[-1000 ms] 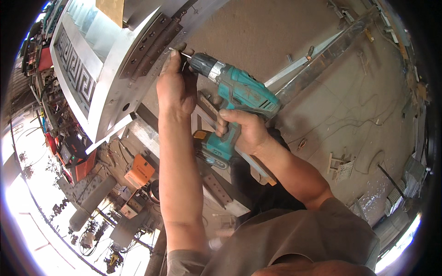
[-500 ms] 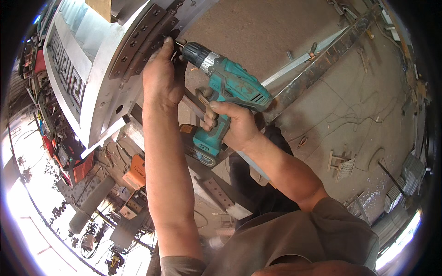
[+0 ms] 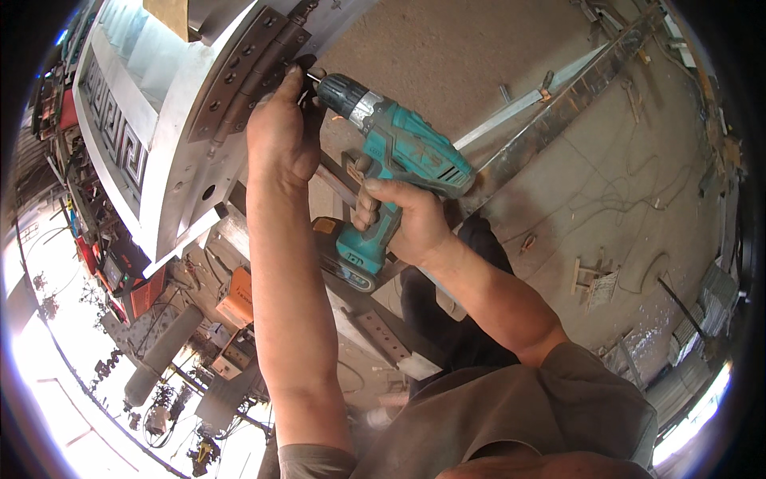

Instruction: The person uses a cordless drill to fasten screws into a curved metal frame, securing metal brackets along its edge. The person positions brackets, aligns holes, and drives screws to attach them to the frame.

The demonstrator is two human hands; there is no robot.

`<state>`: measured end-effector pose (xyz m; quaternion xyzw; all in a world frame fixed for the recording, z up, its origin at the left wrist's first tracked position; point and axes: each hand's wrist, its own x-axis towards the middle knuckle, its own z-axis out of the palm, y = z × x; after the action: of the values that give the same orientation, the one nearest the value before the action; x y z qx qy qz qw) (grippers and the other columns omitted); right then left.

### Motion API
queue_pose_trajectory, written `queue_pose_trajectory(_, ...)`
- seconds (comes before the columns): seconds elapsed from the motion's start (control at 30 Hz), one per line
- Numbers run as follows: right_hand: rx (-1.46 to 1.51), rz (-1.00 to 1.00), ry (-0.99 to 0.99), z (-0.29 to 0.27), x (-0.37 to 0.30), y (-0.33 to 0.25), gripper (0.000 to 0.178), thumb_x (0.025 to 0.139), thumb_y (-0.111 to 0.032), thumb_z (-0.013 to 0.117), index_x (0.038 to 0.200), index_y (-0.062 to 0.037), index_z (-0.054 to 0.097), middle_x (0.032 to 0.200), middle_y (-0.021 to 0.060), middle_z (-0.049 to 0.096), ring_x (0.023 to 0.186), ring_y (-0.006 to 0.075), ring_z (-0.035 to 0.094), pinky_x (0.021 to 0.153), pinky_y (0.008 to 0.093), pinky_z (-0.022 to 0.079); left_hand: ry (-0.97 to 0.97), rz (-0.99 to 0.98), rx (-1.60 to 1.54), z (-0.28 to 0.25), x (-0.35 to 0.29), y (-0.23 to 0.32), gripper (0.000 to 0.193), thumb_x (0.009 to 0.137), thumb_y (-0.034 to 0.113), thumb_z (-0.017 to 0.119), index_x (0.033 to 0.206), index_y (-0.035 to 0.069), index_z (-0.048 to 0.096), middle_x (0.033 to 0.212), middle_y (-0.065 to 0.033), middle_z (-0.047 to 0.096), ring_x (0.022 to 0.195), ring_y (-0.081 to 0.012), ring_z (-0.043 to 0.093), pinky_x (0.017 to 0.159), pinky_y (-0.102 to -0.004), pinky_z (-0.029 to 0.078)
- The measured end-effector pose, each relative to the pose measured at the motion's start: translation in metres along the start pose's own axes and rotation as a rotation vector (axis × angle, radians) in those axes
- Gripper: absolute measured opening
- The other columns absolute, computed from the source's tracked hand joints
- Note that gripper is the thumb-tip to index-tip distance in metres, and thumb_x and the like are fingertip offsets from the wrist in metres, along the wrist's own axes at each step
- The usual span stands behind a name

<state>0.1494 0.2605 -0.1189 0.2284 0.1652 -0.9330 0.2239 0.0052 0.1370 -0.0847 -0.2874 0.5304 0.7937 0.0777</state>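
Drill (image 3: 415, 148) sits in your right hand (image 3: 411, 215), fingers wrapped round the front of the handle and thumb over the back, a full grip that likely suits the tool's weight. Battery (image 3: 347, 275) hangs at the handle's foot, beside your left forearm. Body slants up and away to your left, so the black chuck (image 3: 343, 94) points at the brown hinge (image 3: 255, 72). Your left hand (image 3: 283, 136) is up by the thin bit (image 3: 314, 77), thumb raised, presumably to guide or steady the front end; whether those fingers pinch anything, you cannot tell from here, as the bit's tip is lost among them. Hinge lies along the edge of the pale metal panel (image 3: 171, 152), its row of holes facing you, which leaves them within reach of the drill. Farther out: a second holed plate (image 3: 381, 335) below the battery, an orange box (image 3: 237, 297) left of your left forearm, and a long rusty beam (image 3: 558, 112) across the floor to the right, well apart from your hands.
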Motion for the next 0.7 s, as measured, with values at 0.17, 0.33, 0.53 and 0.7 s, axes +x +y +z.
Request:
queue_pose_trajectory(0.17,0.022,0.01,0.009,0.0018,-0.0011,-0.0011,0.026,0.094,-0.015,0.066,0.117,-0.0051,0.06,0.077,0.0045,0.059,0.071,0.0173,0.059,0.075,0.0359,0.05,0.014,0.006,0.021,-0.0001,-0.0008,0.0013,0.019,0.105,0.014,0.063,0.115,-0.002,0.065,0.103,-0.0086,0.066,0.087,-0.0171,0.062,0.073,-0.0277,0.054)
queue_pose_trajectory(0.33,0.02,0.004,-0.006,0.0029,-0.0025,-0.002,0.027,0.094,-0.015,0.066,0.118,-0.0057,0.059,0.078,0.004,0.06,0.072,0.0168,0.059,0.076,0.0354,0.05,0.007,-0.002,0.028,-0.0012,0.0007,0.0024,0.02,0.105,0.013,0.063,0.116,-0.003,0.065,0.101,-0.0084,0.066,0.085,-0.0169,0.062,0.072,-0.0277,0.054)
queue_pose_trajectory(0.53,0.021,0.012,0.001,0.0049,-0.0029,-0.0023,0.026,0.094,-0.014,0.067,0.118,-0.0066,0.059,0.077,0.0038,0.06,0.072,0.0168,0.059,0.075,0.0356,0.05,0.009,-0.006,0.046,-0.0015,0.0004,0.0032,0.021,0.105,0.013,0.062,0.117,-0.004,0.064,0.101,-0.0092,0.066,0.084,-0.0181,0.064,0.072,-0.0285,0.056)
queue_pose_trajectory(0.7,-0.026,-0.019,0.029,0.0097,-0.0046,-0.0065,0.023,0.093,-0.013,0.069,0.114,-0.0059,0.061,0.076,0.0041,0.059,0.071,0.0175,0.059,0.073,0.0362,0.05,0.007,0.001,0.044,0.0038,-0.0024,0.0057,0.022,0.105,0.012,0.061,0.118,-0.005,0.063,0.102,-0.0103,0.067,0.086,-0.0201,0.065,0.073,-0.0308,0.057)
